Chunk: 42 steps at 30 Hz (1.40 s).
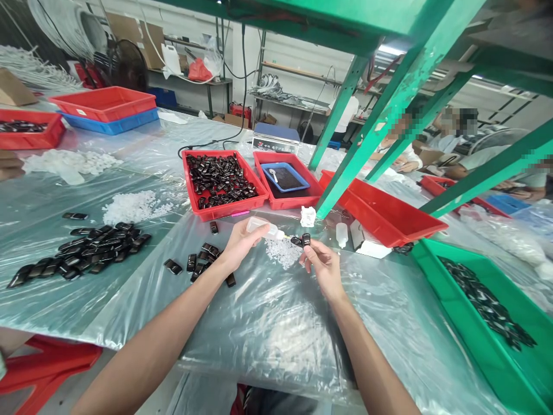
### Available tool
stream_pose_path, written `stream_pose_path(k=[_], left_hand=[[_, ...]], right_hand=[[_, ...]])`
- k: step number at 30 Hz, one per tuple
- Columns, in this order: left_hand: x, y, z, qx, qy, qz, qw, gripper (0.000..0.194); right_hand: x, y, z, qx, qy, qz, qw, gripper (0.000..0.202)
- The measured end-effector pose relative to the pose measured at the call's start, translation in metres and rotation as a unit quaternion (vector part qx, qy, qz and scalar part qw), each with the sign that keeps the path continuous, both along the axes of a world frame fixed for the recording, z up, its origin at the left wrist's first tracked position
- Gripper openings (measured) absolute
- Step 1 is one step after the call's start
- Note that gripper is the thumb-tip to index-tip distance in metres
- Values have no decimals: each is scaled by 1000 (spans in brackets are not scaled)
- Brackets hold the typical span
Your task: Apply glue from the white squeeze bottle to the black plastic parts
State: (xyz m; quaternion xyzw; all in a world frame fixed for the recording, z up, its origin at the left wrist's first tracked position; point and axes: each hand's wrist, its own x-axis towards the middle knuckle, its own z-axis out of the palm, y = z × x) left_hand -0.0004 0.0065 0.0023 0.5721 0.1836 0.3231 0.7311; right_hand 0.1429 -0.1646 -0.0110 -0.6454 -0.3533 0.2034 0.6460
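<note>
My left hand [242,242] is closed around a small white squeeze bottle [264,228], its narrow tip pointing right. In my right hand [323,262] a glossy black plastic part [306,239] is pinched between thumb and fingers. A second dark piece [296,241] shows between the bottle tip and that part; whether I hold it too is unclear. Below my hands lies a heap of small white translucent pieces [283,253]. Several more black parts [203,260] lie beside my left wrist, partly hidden by it.
A red tray [231,208] full of black parts stands behind my left hand. Another red tray [276,203] holds a blue tray [298,185]. Green posts [367,147] rise behind my right hand. A green bin [466,340] stands at right, a black pile [86,251] at left. Co-workers sit far right.
</note>
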Motion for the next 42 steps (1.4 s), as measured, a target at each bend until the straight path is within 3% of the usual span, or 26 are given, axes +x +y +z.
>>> stream_pose_path(k=[12, 25, 42], left_hand=[[-4, 5, 1, 107, 8, -2, 994, 33], [-4, 6, 1, 83, 12, -19, 996, 35], [-4, 9, -2, 113, 24, -4, 993, 34]], right_hand=[[-1, 0, -3, -11, -35, -11, 999, 44], [-2, -1, 0, -25, -39, -22, 999, 43], [-3, -3, 0, -29, -36, -23, 999, 40]])
